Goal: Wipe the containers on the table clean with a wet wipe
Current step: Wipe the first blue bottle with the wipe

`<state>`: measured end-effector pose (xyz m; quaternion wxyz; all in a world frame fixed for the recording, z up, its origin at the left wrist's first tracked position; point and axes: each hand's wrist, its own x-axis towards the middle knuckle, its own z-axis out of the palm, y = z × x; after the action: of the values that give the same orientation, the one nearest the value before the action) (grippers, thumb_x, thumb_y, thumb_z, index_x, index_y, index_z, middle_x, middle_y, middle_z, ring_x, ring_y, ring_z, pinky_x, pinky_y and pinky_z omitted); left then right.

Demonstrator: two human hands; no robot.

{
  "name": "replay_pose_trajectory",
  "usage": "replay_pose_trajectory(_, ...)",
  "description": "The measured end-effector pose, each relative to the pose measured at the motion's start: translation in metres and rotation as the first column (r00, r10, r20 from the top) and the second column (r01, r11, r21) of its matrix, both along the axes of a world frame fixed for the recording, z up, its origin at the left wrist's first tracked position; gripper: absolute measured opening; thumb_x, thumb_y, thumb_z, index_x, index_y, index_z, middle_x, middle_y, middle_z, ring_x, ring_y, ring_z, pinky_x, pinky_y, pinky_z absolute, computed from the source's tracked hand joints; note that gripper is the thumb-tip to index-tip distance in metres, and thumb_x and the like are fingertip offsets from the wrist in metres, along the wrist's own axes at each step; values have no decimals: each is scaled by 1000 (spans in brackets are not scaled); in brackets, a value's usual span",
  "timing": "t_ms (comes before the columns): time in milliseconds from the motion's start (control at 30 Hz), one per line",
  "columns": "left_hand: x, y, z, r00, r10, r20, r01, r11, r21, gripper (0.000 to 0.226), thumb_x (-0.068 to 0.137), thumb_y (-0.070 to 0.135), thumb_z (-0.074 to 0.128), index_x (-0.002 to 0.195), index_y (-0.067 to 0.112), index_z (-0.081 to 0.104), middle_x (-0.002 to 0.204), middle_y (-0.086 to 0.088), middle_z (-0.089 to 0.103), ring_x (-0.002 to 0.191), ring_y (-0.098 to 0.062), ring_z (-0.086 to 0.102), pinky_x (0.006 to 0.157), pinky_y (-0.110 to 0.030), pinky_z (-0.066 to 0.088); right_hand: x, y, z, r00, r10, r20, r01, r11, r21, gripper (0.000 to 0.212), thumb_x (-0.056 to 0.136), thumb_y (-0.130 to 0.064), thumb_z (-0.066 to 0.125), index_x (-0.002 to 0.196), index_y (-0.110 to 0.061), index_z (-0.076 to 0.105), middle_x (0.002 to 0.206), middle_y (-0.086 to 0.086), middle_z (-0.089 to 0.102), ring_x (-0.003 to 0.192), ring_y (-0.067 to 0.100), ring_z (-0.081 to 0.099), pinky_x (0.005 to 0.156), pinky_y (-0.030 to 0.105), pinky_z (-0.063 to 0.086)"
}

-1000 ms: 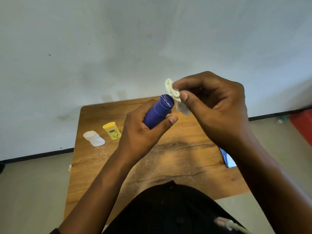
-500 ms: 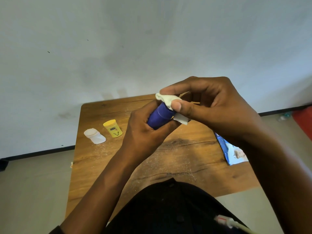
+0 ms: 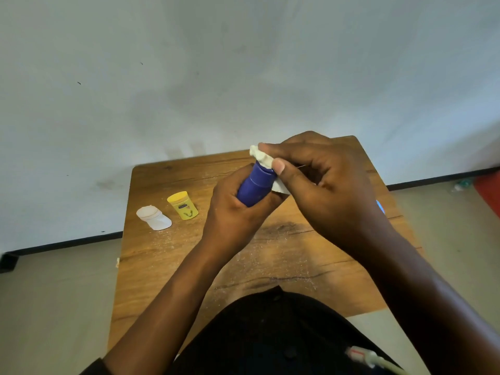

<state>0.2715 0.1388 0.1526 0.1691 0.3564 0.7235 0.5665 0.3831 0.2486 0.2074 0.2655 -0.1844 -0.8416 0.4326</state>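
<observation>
Blue container (image 3: 255,186) above table (image 3: 167,255) centre, edges well apart

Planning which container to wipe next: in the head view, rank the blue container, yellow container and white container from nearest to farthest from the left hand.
1. Blue container: held in the left hand itself, above the table.
2. Yellow container: on the table, just left of that hand.
3. White container: lying farther left, near the table's left edge.
</observation>
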Motion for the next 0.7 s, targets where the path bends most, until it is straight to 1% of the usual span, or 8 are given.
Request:
replay_pose_trajectory(100,1,2,-1,999,28,18,-27,1000,-6,26,81,32,80,93,42,59,76,20,70,72,-14,69,65,-19,58,0,-3,-3,998,-39,-48,41,998,44,28,101,-9,68,127,-16,77,111,-1,70,101,9,66,79,15,55)
replay_pose_trajectory(200,4,1,3,999,21,27,-21,1000,1,28,73,52,74,94,44,57,79,32,68,75,-8,69,66,-16,57,0,-2,1,995,-60,-74,62,998,20,22,96,-9,75,116,-17,81,105,-3,71,97,9,69,76,14,56)
replay_pose_trajectory(333,0,-1,3,1000,16,17,-16,1000,10,29,71,65,78,90,50,63,85,14,71,74,-22,70,69,-37,62,4,6,4,990,-116,-83,113,993,-42,12,91,-13,80,101,-21,80,95,-7,75,86,13,72,70,26,60)
replay_pose_trajectory(433,-1,-1,5,1000,18,-1,-18,1000,-4,26,72,66,78,91,57,63,85,20,71,76,-21,70,69,-40,63,7,5,6,993,-88,-81,90,996,23,10,88,-17,79,98,-21,80,92,-5,73,82,14,70,68,28,59)
replay_pose_trajectory(500,2,-1,8,1000,12,-24,-13,1000,-17,30,70,63,74,93,51,59,84,32,68,78,-13,70,69,-32,63,6,3,8,995,-53,-82,58,997,60,12,88,-21,77,99,-22,81,93,-6,73,83,13,69,69,23,58)
replay_pose_trajectory(567,4,-1,11,999,-10,-43,10,1000,-17,29,70,59,70,94,50,56,84,36,66,79,-7,68,68,-23,60,3,4,10,995,-51,-83,60,993,101,12,89,-21,76,101,-22,81,93,-6,73,84,11,68,70,20,56)
replay_pose_trajectory(633,3,-1,13,998,-10,-54,10,1000,-7,29,72,59,73,94,48,58,83,33,67,76,-5,67,67,-20,57,1,7,9,994,-79,-71,88,986,143,12,91,-21,75,102,-23,81,93,-6,73,82,9,67,70,21,56)
replay_pose_trajectory(700,-1,-2,12,998,2,-67,-2,1000,4,30,77,59,79,96,44,63,84,20,70,74,-14,68,68,-31,61,1,11,8,993,-101,-53,109,979,173,12,91,-21,76,102,-24,81,91,-6,73,81,8,66,70,26,56)
